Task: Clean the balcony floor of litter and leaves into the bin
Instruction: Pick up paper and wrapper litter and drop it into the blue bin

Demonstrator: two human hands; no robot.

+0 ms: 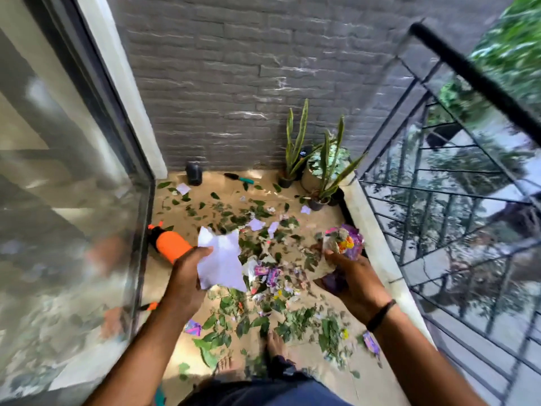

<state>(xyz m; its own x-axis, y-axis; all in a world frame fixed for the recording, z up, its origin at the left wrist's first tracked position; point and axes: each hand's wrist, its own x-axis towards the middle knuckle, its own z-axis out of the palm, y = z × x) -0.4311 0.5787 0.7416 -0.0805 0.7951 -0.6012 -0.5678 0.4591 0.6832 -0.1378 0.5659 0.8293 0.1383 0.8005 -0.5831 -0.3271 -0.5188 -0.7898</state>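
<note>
Gathering step: left hand (187, 276) pinches white paper (221, 263), right hand (348, 276) grips purple wrappers (347, 243), mid-frame; leaves (257, 315) litter the floor below; no bin visible, so finding it comes next

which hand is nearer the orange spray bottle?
Left. The left hand, gripping a white paper sheet, sits right beside the orange spray bottle. The right hand, holding crumpled wrappers, is across the litter near the railing side.
</note>
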